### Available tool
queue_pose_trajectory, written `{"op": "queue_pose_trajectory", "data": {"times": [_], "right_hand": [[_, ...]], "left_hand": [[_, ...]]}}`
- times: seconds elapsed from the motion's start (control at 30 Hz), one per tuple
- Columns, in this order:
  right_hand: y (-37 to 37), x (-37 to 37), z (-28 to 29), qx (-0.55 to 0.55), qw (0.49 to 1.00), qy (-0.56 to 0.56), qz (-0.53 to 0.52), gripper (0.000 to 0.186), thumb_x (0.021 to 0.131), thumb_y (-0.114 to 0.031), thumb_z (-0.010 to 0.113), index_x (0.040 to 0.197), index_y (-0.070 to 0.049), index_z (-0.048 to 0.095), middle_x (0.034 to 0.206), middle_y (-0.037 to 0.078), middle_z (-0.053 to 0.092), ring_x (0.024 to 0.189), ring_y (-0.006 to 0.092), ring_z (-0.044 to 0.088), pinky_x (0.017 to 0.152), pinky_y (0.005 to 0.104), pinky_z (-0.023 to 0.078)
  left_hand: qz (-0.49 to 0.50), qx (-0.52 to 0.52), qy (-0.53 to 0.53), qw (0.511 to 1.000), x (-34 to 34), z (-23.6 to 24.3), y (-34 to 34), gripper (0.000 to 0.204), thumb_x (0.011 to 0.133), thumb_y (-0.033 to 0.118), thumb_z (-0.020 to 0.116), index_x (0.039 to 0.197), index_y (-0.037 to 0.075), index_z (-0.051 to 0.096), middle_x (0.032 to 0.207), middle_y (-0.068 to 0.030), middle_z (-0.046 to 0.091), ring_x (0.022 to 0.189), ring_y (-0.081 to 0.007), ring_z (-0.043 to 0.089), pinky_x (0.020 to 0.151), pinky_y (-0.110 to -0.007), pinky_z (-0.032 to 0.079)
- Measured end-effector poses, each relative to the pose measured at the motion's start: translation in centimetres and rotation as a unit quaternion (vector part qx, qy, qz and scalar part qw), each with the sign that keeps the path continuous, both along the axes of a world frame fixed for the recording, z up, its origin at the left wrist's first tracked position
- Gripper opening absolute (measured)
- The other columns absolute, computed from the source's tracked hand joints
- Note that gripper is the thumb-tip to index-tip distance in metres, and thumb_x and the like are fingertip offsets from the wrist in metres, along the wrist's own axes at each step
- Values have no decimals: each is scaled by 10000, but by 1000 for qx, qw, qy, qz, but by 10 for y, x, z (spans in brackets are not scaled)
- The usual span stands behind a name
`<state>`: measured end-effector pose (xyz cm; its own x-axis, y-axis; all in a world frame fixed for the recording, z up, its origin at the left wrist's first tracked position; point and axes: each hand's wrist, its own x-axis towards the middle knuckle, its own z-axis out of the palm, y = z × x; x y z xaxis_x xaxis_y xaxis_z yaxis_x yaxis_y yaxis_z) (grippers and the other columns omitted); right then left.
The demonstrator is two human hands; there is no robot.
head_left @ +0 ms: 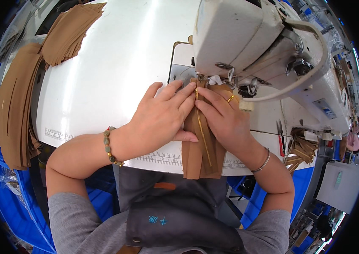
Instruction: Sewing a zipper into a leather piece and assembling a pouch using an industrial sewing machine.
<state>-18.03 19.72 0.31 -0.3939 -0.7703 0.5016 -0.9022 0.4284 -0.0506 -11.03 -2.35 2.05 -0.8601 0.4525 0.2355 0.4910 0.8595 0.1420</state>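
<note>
A gold-toothed zipper (202, 131) on brown tape runs lengthwise over brown fabric pieces (192, 161) beneath the sewing machine's needle area (200, 79). The fabric hangs slightly over the table's near edge. My left hand (160, 112) lies on the left side of the work, fingers stretched and thumb apart, pressing the fabric down. On the other side, my right hand (226, 116) has its fingertips closed on the zipper's upper part, close to the machine's foot. Some of its fingers are hidden underneath. The needle itself is too small to make out.
The white sewing machine (247, 38) overhangs the right of the white table (103, 76). Stacked brown pieces (14, 106) and another brown stack (69, 34) stand left. Scissors (280, 137) and a bundle of zippers (301, 148) lie right. A blue bin (16, 203) is lower left.
</note>
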Motion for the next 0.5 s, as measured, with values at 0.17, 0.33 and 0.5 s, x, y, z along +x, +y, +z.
{"op": "queue_pose_trajectory", "data": {"times": [0.17,0.33,0.5], "right_hand": [[-3,-2,1,-9,1000,-13,-5,277,846,-127,702,1114,-57,703,1286,39,710,1038,226,732,713,327,570],[0,2,2,7,998,-56,6,326,826,-123,747,1139,-45,698,1337,74,687,1100,269,721,815,372,597],[5,4,3,-3,994,-107,-6,417,819,-155,791,1220,-75,705,1395,80,661,1164,275,694,898,412,562]], "left_hand": [[0,-16,-6,1000,0,3,1,909,784,675,712,1354,-22,584,1540,-125,541,1350,-337,522,1142,-541,391],[6,-30,-16,999,0,5,2,904,787,675,711,1355,-18,591,1550,-117,533,1347,-331,520,1156,-567,380],[6,-34,-5,999,1,4,1,896,792,679,705,1355,-11,604,1550,-114,530,1353,-328,514,1162,-567,377]]}}
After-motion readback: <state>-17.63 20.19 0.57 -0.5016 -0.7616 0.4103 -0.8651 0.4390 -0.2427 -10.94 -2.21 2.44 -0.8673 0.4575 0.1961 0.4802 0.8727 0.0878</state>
